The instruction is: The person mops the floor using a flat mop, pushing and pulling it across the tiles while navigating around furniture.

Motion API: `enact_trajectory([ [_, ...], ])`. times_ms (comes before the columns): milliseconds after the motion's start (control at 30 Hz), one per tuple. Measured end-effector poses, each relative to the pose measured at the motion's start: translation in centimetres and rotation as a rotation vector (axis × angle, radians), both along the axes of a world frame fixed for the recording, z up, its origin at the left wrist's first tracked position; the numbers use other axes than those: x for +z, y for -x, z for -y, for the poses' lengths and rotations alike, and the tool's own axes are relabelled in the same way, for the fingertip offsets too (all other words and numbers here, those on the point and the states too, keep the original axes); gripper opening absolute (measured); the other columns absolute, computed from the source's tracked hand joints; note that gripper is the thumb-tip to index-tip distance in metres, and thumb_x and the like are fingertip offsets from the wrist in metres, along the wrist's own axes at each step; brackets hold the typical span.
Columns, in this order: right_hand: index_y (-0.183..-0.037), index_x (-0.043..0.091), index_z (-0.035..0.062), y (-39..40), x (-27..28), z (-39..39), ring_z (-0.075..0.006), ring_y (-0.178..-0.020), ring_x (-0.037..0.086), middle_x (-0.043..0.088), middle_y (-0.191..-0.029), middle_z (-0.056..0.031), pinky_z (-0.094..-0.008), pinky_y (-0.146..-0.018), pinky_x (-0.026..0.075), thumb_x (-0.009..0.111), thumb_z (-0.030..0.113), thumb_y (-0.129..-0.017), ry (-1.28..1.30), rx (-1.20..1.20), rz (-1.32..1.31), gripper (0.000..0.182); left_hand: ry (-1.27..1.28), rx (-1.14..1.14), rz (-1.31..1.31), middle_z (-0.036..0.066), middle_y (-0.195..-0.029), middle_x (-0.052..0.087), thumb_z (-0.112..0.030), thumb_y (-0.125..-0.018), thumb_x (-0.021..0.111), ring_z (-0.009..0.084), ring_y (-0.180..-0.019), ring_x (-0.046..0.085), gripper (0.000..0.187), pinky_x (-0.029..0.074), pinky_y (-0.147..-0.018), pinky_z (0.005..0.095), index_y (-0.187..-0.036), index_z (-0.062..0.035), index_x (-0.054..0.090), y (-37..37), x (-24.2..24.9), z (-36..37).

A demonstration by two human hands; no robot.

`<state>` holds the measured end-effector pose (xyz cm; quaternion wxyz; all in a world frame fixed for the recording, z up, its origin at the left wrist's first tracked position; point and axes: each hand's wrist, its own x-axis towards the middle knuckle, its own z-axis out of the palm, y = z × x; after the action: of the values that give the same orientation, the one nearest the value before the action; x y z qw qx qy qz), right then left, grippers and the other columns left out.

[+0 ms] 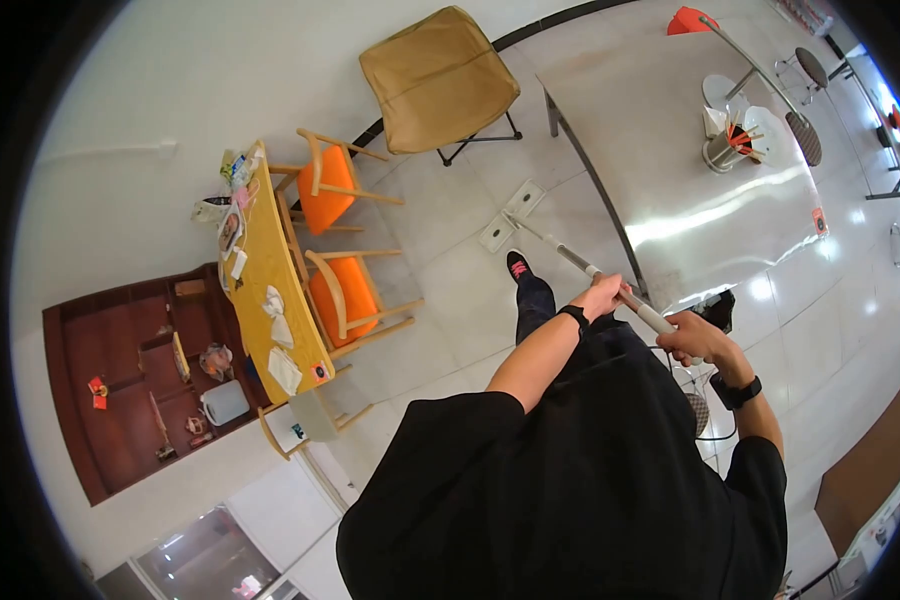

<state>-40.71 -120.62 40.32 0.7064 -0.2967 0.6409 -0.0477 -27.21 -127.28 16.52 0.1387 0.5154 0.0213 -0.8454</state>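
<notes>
A flat mop [573,258] with a pale pole slants across the view. Its white rectangular head [526,199] lies on the tiled floor, just beyond my shoe [517,266]. My left hand [600,297] is wrapped round the middle of the pole, with a black band on that wrist. Higher up, near the pole's upper end, my right hand [696,338] is closed on it too; a dark watch sits on that wrist. Close to both hands is the edge of a shiny covered table [660,190].
At left stands a yellow wooden table [253,305] with papers and small items, beside orange-seated chairs [327,190]. A tan folding chair [440,80] is against the wall. The shiny table bears a metal holder [718,156] of sticks. Stools [802,72] stand on the far side.
</notes>
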Motion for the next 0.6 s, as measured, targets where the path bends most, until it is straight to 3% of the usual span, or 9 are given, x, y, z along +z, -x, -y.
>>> enact_trajectory([
  [367,-0.089,0.051,-0.0052,-4.2,-0.7,1.4,-0.0104,-0.038,0.046,0.047,-0.051,-0.0034,-0.0242,-0.036,0.039,0.054,0.017,-0.073,0.001,0.020,0.002,0.028,0.039,-0.121,0.318,0.011,-0.061,0.046,-0.014,-0.081,0.037,0.0196,-0.046,0.048,0.024,0.039,-0.040,0.0329,-0.100,-0.0006,0.030,-2.3,-2.5,0.5],
  [400,-0.089,0.050,-0.0048,-4.6,-0.9,1.8,-0.0101,-0.039,0.046,0.046,-0.050,-0.0030,-0.0241,-0.036,0.040,0.054,0.018,-0.073,-0.002,0.004,0.042,0.028,0.033,-0.156,0.386,0.010,-0.058,0.047,-0.018,-0.082,0.037,0.0194,-0.046,0.048,0.030,0.036,-0.037,0.0337,-0.103,-0.0014,0.024,-2.6,-2.4,1.0],
  [533,-0.087,0.049,-0.0066,-6.0,-1.0,4.8,-0.0119,-0.039,0.048,0.048,-0.051,-0.0047,-0.0249,-0.037,0.040,0.052,0.016,-0.074,0.057,0.121,0.001,0.026,0.024,0.063,0.341,0.009,-0.058,0.046,-0.017,-0.082,0.037,0.0206,-0.046,0.048,0.020,0.038,-0.038,0.0334,-0.092,-0.0018,0.029,-3.8,-4.2,2.9],
  [600,-0.087,0.049,-0.0064,-5.7,-1.6,5.7,-0.0119,-0.039,0.048,0.048,-0.052,-0.0047,-0.0250,-0.037,0.040,0.052,0.016,-0.074,0.034,0.112,0.008,0.026,0.024,0.025,0.283,0.010,-0.059,0.046,-0.017,-0.082,0.037,0.0206,-0.046,0.048,0.019,0.039,-0.039,0.0335,-0.091,-0.0015,0.030,-4.1,-4.2,4.1],
])
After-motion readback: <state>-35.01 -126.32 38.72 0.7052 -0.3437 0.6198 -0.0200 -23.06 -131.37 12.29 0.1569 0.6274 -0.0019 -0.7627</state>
